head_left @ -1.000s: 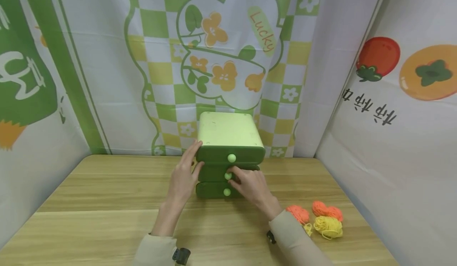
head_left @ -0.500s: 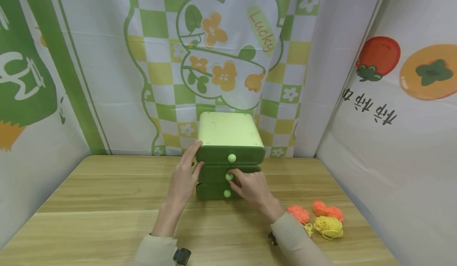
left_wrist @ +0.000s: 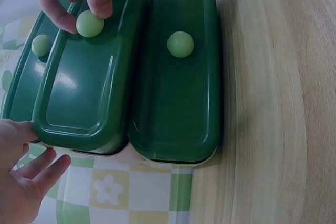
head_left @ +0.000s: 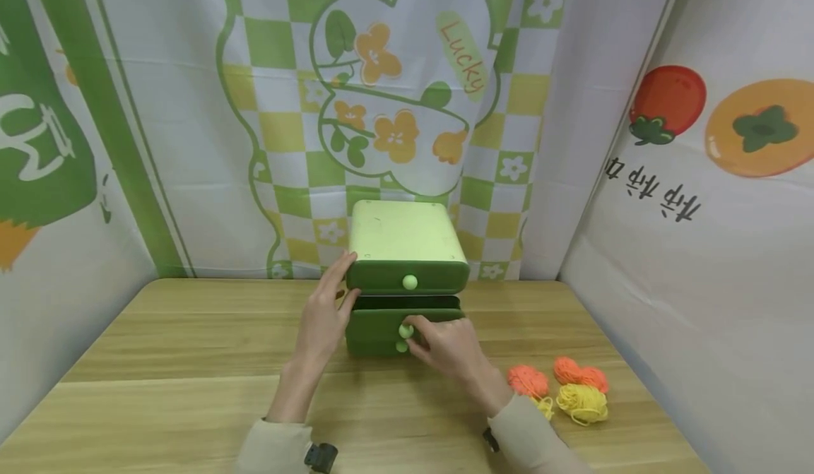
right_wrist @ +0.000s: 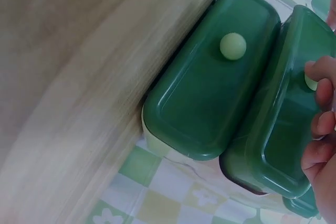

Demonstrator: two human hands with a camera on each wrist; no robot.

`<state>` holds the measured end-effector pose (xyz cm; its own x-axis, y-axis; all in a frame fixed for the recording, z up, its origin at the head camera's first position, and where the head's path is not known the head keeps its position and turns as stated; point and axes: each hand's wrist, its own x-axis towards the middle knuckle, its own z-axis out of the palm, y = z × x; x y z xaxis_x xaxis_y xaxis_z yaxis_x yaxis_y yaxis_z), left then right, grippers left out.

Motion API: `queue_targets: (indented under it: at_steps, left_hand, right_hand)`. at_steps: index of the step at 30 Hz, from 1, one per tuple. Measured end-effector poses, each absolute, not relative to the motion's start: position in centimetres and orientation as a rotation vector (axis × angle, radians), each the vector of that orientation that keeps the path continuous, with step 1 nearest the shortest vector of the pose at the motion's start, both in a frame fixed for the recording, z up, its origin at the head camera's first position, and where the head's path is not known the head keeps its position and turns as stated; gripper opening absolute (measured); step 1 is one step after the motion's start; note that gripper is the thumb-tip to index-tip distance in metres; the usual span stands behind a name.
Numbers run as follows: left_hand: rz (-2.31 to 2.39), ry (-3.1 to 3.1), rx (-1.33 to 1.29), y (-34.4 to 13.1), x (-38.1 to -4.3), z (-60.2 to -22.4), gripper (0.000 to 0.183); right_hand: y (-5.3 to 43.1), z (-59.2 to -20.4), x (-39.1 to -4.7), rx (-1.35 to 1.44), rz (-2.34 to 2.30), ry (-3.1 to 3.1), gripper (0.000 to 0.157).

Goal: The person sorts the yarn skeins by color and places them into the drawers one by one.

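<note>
A small chest of drawers (head_left: pixel 407 230) with a pale green top and dark green drawer fronts stands at the back of the table. Its middle drawer (head_left: pixel 375 326) is pulled partway out, and a dark gap shows behind its front. My right hand (head_left: pixel 448 347) pinches that drawer's round pale green knob (left_wrist: pixel 90 23) between thumb and forefinger. Against the chest's left side rests my left hand (head_left: pixel 324 315), its fingers straight near the top edge. The top drawer (head_left: pixel 369 276) and the bottom drawer (right_wrist: pixel 210 77) are closed.
Right of the chest lie orange yarn skeins (head_left: pixel 580 374) and a yellow yarn skein (head_left: pixel 582 403); more orange yarn (head_left: pixel 528 381) sits partly behind the right sleeve. A printed curtain (head_left: pixel 394 107) hangs behind the wooden table (head_left: pixel 191 361).
My right hand has drawn the middle drawer out toward me, and its front now covers most of the bottom drawer in the head view. The left hand keeps its place on the chest.
</note>
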<state>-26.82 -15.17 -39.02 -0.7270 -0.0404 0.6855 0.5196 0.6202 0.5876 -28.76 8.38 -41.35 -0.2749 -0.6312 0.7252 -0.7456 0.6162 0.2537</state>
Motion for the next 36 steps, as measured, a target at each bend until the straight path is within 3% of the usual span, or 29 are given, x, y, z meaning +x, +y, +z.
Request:
queue_targets:
  at_steps: [36]
  left_hand:
    - [-1.269, -2.158, -0.451, -16.0, -27.3, -39.5, 0.068]
  right_hand:
    - [9.6, -41.6, -25.7, 1.16, 0.293, -2.033, 0.025]
